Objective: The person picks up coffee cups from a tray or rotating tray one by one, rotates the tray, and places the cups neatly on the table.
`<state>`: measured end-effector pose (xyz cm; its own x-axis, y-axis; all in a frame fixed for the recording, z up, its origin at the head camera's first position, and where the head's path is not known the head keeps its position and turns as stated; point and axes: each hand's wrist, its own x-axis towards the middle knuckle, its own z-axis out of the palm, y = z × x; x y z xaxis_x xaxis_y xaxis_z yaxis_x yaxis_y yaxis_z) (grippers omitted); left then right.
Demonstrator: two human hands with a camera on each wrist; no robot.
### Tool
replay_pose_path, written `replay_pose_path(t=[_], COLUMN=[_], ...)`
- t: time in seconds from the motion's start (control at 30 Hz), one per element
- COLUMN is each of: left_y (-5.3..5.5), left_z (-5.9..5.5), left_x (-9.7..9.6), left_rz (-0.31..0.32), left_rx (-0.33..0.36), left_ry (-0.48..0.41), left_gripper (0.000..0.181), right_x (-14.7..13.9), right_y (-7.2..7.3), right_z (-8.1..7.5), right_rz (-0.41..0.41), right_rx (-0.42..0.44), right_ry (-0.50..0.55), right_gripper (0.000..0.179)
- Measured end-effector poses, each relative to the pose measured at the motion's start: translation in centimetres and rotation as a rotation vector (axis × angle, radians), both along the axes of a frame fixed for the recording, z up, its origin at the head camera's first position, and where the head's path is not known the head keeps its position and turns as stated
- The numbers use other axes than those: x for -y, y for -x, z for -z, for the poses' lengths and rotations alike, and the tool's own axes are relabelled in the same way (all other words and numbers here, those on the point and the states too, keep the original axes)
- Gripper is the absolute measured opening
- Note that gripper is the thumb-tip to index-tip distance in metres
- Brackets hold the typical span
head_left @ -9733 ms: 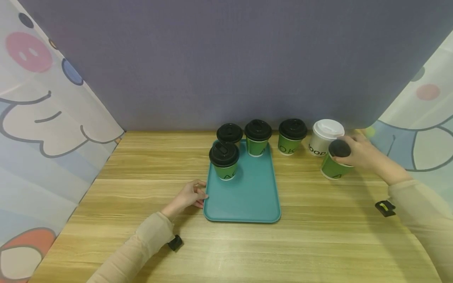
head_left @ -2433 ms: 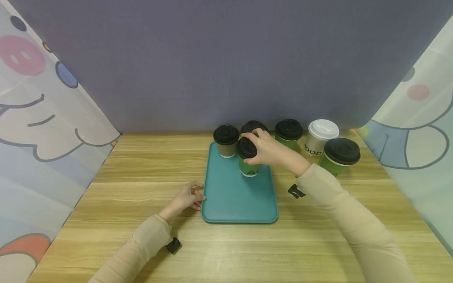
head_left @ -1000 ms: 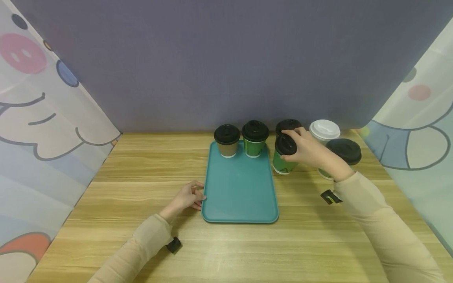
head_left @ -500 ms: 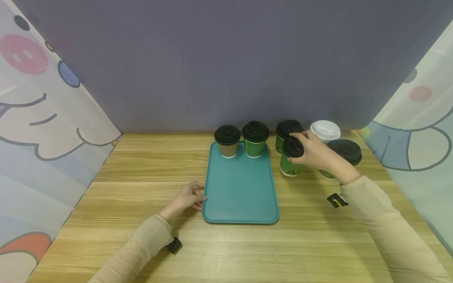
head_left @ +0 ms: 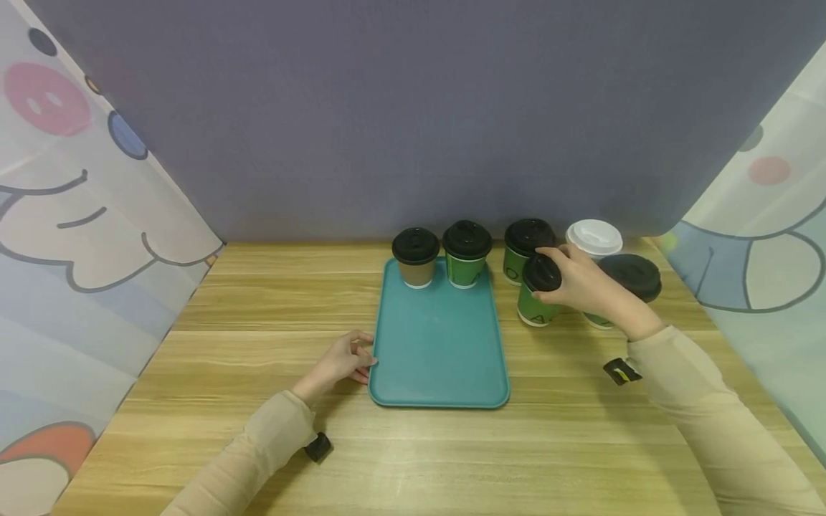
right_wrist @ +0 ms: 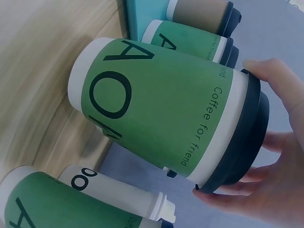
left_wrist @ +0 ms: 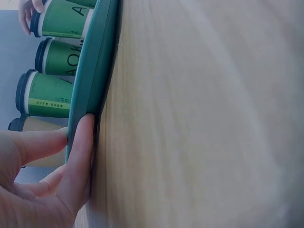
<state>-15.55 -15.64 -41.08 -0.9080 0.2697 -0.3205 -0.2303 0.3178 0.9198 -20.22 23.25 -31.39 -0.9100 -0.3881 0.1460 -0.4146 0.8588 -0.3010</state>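
My right hand (head_left: pixel 577 283) grips the black lid of a green paper coffee cup (head_left: pixel 535 309), fingers and thumb around its edge. This cup is right of the teal tray (head_left: pixel 439 344), in front of another black-lidded green cup (head_left: pixel 515 265); in the right wrist view, the held cup (right_wrist: pixel 156 104) is tilted and close over the wood. My left hand (head_left: pixel 342 358) holds the tray's left edge; in the left wrist view its fingers (left_wrist: pixel 78 156) pinch the rim. At the tray's back stand a brown cup (head_left: pixel 416 274) and a green cup (head_left: pixel 464 271), both with black lids.
To the right, a white-lidded white cup (head_left: pixel 594 238) stands behind a large green cup (head_left: pixel 631 276), both partly hidden by my right hand. A grey panel (head_left: pixel 413 122) rises behind the wooden table (head_left: pixel 277 301), with cartoon-printed curtains (head_left: pixel 71 215) at the sides.
My right hand has taken the green cup from over the tray to the table at its right. Before that, it was at the large green cup. My left hand stays at the rim.
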Motion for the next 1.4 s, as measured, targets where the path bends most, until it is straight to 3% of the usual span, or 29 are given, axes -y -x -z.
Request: replay_pose_path(t=[0.13, 0.57, 1.4], left_y=[0.6, 0.6, 0.7], left_z=[1.5, 1.2, 1.8], left_x=[0.4, 0.3, 0.3], left_rz=[-0.011, -0.005, -0.017], left_rx=[0.002, -0.002, -0.005], left_ry=[0.005, 0.01, 0.017], left_gripper=[0.042, 0.043, 0.043], right_x=[-0.1, -0.6, -0.5], right_y=[-0.1, 0.1, 0.3], right_z=[0.1, 0.7, 1.1], right_rz=[-0.009, -0.007, 0.026], right_rx=[-0.011, 0.002, 0.082], right_ry=[0.01, 0.035, 0.028], right_gripper=[0.074, 0.074, 0.076])
